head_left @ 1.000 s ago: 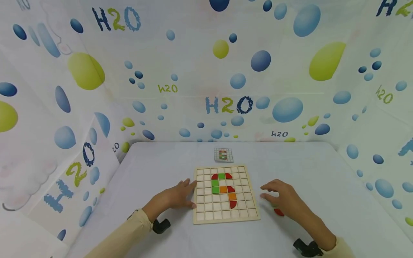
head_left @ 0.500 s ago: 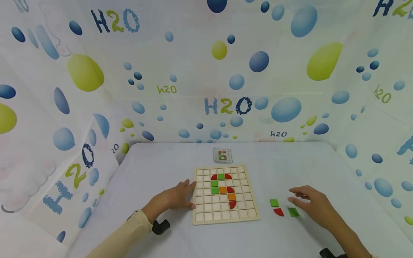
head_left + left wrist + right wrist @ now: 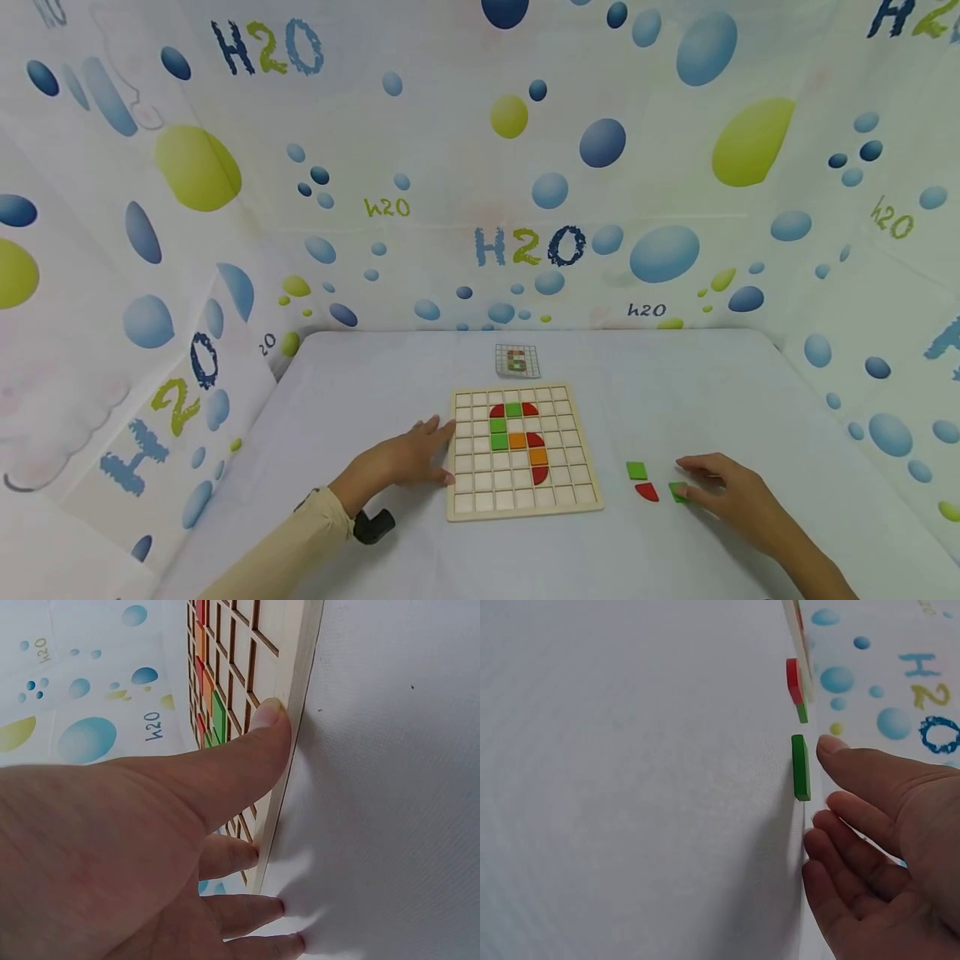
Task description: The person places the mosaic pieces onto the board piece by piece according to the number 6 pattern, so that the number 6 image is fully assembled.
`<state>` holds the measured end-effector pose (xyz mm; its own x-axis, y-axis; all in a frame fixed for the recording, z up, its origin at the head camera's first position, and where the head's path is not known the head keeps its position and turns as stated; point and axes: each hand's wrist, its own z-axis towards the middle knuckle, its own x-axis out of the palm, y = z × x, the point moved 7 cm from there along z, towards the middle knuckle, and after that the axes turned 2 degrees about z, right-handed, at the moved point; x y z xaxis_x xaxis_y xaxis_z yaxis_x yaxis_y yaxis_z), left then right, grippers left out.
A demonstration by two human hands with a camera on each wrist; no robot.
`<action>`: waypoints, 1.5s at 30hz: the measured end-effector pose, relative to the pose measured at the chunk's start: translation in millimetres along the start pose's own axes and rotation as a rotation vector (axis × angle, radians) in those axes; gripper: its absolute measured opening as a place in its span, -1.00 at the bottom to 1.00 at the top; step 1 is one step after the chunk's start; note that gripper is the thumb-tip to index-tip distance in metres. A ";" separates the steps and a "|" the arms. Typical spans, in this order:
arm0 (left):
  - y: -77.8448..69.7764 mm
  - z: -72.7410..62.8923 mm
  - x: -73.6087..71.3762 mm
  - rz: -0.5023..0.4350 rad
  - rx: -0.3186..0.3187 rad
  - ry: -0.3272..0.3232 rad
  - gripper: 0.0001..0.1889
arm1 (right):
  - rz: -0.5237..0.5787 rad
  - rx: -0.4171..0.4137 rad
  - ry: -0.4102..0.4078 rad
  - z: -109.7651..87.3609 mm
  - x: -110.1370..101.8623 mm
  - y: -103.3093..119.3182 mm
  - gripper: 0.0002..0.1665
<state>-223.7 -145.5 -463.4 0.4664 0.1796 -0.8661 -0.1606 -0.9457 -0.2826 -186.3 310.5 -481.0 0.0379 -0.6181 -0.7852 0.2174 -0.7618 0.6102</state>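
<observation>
A wooden grid board (image 3: 480, 482) lies on the white table, with red, green and orange tiles set in some of its squares. My left hand (image 3: 405, 458) rests against the board's left edge, fingers extended; in the left wrist view its thumb (image 3: 247, 754) touches the rim. To the right of the board, my right hand (image 3: 735, 498) is over a green square tile (image 3: 801, 766), partly hidden by the thumb in the head view. Its thumb and fingers stand apart, not pinching the tile. Nearby lie another green square tile (image 3: 636, 471) and a red quarter-round tile (image 3: 647, 492).
A small card (image 3: 517, 361) with a printed grid and coloured pattern lies behind the board. The white tablecloth (image 3: 360, 367) meets a backdrop (image 3: 450, 150) printed with bubbles at the back and sides.
My right hand has moved right, away from the board's side, then down over the rightmost green tile, uncovering the other loose tiles. My left hand has stayed at the board's edge.
</observation>
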 end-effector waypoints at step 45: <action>-0.2 0.4 -0.3 -0.015 0.000 0.008 -0.01 | -0.016 -0.081 0.021 -7.4 4.7 0.4 -0.63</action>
<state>-224.1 -145.3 -463.3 0.4755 0.1915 -0.8586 -0.1539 -0.9429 -0.2955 -178.8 308.7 -485.2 0.0545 -0.6012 -0.7972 0.2964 -0.7527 0.5879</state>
